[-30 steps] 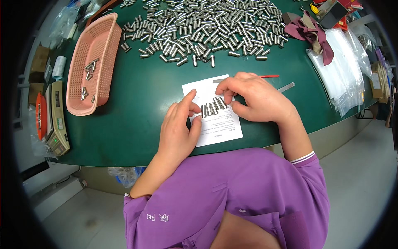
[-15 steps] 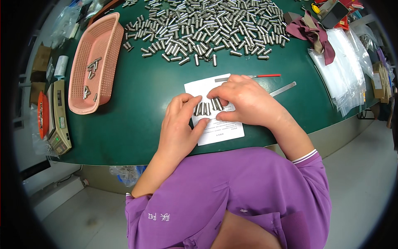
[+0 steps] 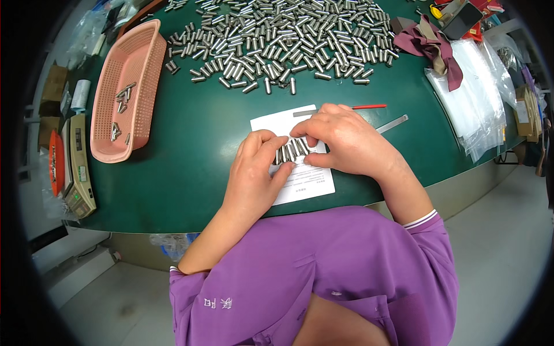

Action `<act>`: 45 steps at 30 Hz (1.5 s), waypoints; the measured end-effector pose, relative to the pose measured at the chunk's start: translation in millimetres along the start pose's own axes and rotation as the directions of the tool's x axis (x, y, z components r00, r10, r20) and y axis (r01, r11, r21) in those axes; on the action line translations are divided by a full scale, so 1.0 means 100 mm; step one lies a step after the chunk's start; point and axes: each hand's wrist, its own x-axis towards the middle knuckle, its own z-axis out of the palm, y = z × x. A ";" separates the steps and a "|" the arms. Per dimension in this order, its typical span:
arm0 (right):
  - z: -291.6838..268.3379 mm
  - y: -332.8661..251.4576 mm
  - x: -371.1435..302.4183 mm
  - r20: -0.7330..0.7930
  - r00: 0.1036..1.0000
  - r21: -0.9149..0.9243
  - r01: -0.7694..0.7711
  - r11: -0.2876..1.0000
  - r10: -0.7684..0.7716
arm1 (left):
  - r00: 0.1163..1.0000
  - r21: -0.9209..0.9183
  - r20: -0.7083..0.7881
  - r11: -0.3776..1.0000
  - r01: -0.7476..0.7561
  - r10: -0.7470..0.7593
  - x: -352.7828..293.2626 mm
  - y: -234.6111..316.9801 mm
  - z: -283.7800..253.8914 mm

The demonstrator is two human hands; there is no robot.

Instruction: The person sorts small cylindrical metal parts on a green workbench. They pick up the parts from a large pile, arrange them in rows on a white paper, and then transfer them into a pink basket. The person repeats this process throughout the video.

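A short row of shiny metal pins (image 3: 292, 151) stands side by side over a printed white sheet (image 3: 306, 183). My left hand (image 3: 251, 167) closes on the row's left end, thumb at the near side and fingers at the far side. The right end is pinched by my right hand (image 3: 346, 143), its fingers curled over the far ends and thumb near the lower ends. Fingertips partly cover the outermost pins. Just beyond the right hand lie a flat file with a red handle (image 3: 369, 106) and a flat metal strip (image 3: 392, 123).
A large heap of similar metal pins (image 3: 288, 43) spreads over the far green table (image 3: 190, 132). Leftward are a pink basket (image 3: 151, 75) with several pins, a digital scale (image 3: 79, 167) and a red dish (image 3: 56, 161). Plastic bags (image 3: 470, 98) and a maroon cloth (image 3: 430, 46) lie right.
The pins in my right hand have come leftward against those at my left hand. The gap between the two groups has closed into one row. The view has shifted slightly.
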 end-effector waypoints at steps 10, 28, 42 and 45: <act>-0.02 0.03 0.00 -0.010 1.000 0.011 0.023 1.000 -0.023 | 0.999 0.032 -0.023 0.998 -0.048 0.049 0.03 0.00 0.03; -0.03 0.03 0.00 -0.010 1.000 0.043 -0.029 0.999 0.030 | 0.999 0.004 0.002 0.999 -0.033 0.033 0.04 -0.02 0.04; -0.18 0.11 -0.03 -0.243 0.954 -0.031 -0.191 0.981 0.178 | 0.994 0.086 -0.038 0.992 -0.095 0.098 0.21 0.03 0.22; -0.16 0.16 -0.05 -0.300 0.932 -0.108 -0.245 0.964 0.203 | 0.987 0.047 -0.077 0.990 -0.135 0.138 0.23 0.02 0.20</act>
